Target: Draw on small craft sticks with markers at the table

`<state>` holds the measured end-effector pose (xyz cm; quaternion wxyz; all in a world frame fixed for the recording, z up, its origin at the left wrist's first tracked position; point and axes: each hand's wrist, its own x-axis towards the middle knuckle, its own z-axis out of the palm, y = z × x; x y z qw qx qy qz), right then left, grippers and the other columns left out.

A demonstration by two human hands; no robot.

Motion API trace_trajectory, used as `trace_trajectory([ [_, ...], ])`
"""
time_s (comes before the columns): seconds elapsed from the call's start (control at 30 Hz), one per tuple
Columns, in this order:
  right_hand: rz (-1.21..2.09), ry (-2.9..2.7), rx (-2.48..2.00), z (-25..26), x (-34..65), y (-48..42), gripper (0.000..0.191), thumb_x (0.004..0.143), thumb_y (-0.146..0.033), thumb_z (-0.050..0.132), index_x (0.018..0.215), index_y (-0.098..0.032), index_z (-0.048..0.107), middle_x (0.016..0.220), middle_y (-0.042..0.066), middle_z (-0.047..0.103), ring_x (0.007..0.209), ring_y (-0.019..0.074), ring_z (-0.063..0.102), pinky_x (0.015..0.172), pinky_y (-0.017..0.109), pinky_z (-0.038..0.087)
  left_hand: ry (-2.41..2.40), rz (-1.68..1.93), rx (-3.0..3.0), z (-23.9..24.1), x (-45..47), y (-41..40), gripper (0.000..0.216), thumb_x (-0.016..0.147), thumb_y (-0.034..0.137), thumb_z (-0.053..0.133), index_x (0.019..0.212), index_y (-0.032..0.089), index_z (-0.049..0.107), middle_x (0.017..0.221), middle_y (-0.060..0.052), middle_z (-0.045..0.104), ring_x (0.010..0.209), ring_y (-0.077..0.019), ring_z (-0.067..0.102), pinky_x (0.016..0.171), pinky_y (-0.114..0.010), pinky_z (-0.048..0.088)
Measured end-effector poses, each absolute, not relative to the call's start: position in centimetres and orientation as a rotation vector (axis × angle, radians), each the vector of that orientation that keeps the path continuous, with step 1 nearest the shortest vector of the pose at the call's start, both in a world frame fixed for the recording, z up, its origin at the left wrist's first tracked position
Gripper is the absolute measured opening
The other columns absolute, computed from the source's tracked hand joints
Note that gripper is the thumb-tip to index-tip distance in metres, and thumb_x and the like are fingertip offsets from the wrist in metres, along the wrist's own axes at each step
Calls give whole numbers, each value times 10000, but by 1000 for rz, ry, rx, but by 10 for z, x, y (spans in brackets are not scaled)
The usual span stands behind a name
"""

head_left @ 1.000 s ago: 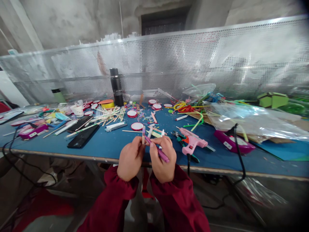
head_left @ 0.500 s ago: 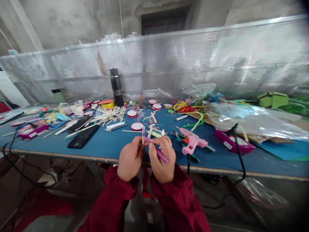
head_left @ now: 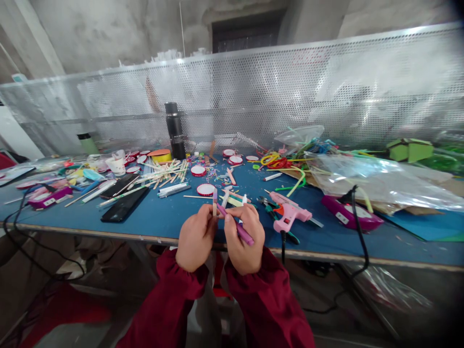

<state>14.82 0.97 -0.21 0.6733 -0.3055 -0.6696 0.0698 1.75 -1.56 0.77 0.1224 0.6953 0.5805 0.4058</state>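
Note:
My left hand pinches a small flat wooden stick upright above the table's front edge. The stick's upper part is coloured purple and its lower part is bare wood. My right hand is closed around a purple marker pen, its tip end touching or very close to the stick. Just beyond the hands lie a small red-rimmed white drum and a few pale sticks. Right of my right hand rests a pink glue gun, with pliers beside it.
A black phone and a pile of wooden sticks lie left. A black bottle stands behind. Purple power strips with black cables sit at both sides. Plastic bags cover the right. A perforated metal screen closes the back.
The purple marker has shifted slightly along the stick, tilting a little with my right hand. My left hand and the stick have stayed nearly still.

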Motion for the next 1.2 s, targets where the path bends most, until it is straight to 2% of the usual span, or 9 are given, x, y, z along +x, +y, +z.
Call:
trace_trajectory([
  [0.23, 136, -1539, -661, -3, 147, 12, 123, 924, -146, 560, 889, -246, 623, 810, -4, 704, 791, 191, 643, 976, 456, 462, 1686, 1203, 2027, 6, 17, -15, 171, 1055, 316, 417, 1098, 238, 562, 908, -26, 735, 870, -203, 699, 779, -292, 470],
  [0.43, 141, -1494, -708, -2, 147, 11, 135, 932, -153, 547, 848, -244, 601, 799, 6, 688, 805, 203, 622, 912, 432, 482, 1701, 1201, 2034, 8, 17, -16, 181, 1057, 310, 413, 1104, 234, 572, 942, -28, 736, 859, -198, 687, 751, -287, 449],
  [0.63, 145, -1510, -679, -2, 148, 11, 122, 916, -151, 555, 879, -250, 616, 811, -4, 713, 793, 201, 659, 970, 453, 470, 1713, 1186, 2027, 8, 18, -16, 175, 1052, 301, 419, 1121, 236, 566, 864, -11, 718, 775, -191, 657, 692, -279, 425],
  [0.87, 131, -1509, -718, -4, 147, 12, 130, 922, -156, 554, 856, -253, 611, 802, 1, 700, 800, 205, 643, 942, 439, 480, 1717, 1188, 2026, 7, 17, -15, 184, 1056, 322, 410, 1109, 246, 569, 922, -27, 729, 897, -206, 699, 796, -294, 471],
  [1.07, 132, -1511, -683, -2, 148, 11, 127, 920, -153, 551, 877, -249, 620, 811, -1, 711, 794, 200, 658, 967, 452, 472, 1710, 1200, 2030, 8, 18, -15, 180, 1053, 308, 418, 1122, 240, 570, 892, -13, 729, 797, -191, 671, 692, -280, 434],
  [1.2, 124, -1538, -669, -2, 147, 12, 119, 923, -152, 559, 890, -248, 622, 810, 1, 711, 790, 196, 650, 970, 458, 472, 1695, 1213, 2031, 7, 18, -15, 176, 1055, 303, 414, 1114, 239, 568, 906, -17, 733, 812, -193, 674, 723, -283, 445],
])
